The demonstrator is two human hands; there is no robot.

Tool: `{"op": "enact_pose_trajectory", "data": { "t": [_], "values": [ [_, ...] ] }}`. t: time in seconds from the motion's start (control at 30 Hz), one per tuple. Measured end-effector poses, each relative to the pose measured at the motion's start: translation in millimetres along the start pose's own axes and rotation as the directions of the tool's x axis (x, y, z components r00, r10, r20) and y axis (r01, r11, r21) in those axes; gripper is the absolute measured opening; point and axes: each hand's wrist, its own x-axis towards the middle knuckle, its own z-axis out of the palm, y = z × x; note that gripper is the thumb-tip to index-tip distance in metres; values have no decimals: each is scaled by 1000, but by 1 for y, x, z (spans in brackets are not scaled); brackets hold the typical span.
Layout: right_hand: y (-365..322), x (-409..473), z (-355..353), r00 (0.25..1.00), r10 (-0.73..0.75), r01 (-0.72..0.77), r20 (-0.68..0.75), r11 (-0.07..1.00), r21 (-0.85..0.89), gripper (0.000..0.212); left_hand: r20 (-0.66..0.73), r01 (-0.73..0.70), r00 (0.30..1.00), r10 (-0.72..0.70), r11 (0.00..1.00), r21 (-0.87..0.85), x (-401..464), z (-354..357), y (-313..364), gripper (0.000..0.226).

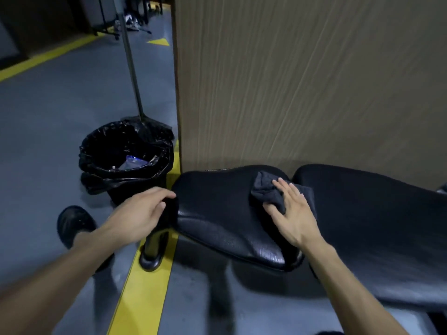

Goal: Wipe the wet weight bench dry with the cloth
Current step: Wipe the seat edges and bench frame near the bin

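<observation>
My right hand (291,209) presses the cloth (268,192) flat-fingered at the seat pad's (217,213) two o'clock while my left hand (142,211) grips its nine o'clock edge; most of the surface looks unwiped, I judge.

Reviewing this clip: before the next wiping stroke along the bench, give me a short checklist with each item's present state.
1. Cloth lies on the seat pad: ok.
2. Right hand presses flat on the cloth, fingers straight: ok.
3. Left hand steadies the seat pad's end, fingers curled over its edge: ok.
4. Stroke path toward the back pad is free of objects: ok.
5. Seat pad already dry: cannot tell; its near part shines, but the picture is dim and blurred.
6. Trash bin stands clear of the bench, beyond the left hand: ok.
</observation>
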Motion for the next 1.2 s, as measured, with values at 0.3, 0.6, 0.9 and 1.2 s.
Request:
{"op": "enact_pose_trajectory", "data": {
  "t": [0.3,0.6,0.9,1.2],
  "values": [
    [-5,142,-4,942,305,-302,140,952,-46,53,-93,45,993,-79,945,-325,41,12,-23,25],
    [-129,195,65,875,286,-143,390,923,-357,80,18,67,998,-65,962,-264,39,-13,-44,27],
    [-113,175,57,931,177,-111,321,971,-214,62,33,132,991,-128,975,-181,46,-5,-35,28],
    [-37,174,7,857,511,-491,74,850,-190,73,9,152,988,-153,971,-183,30,-18,-42,32]
  ]
}}
